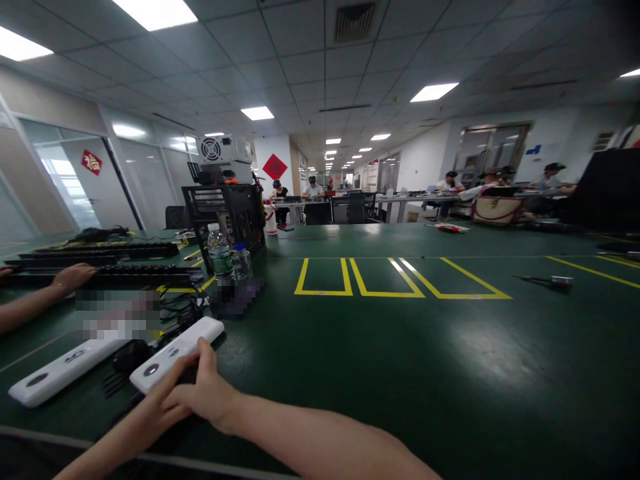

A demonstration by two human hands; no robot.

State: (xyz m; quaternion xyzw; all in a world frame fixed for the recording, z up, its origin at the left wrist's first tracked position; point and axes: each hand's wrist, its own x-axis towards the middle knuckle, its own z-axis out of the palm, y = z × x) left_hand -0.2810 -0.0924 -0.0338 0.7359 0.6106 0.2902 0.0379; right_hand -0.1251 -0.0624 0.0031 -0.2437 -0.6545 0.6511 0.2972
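Where the white bar sits: lower left of the frame, on the green table, just up and left of the right hand.
Long axis: slants from lower left up toward the right.
Right hand: fingertip on the near edge, so I'd call it the closer one; can't tell if it's gripping.
Left hand: bunched up beside the right, grip hidden, can't tell tbh.
Other bar: farther left.

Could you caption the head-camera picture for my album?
Left hand and right hand, close together at a white case on a green table, two plastic bottles standing beyond.
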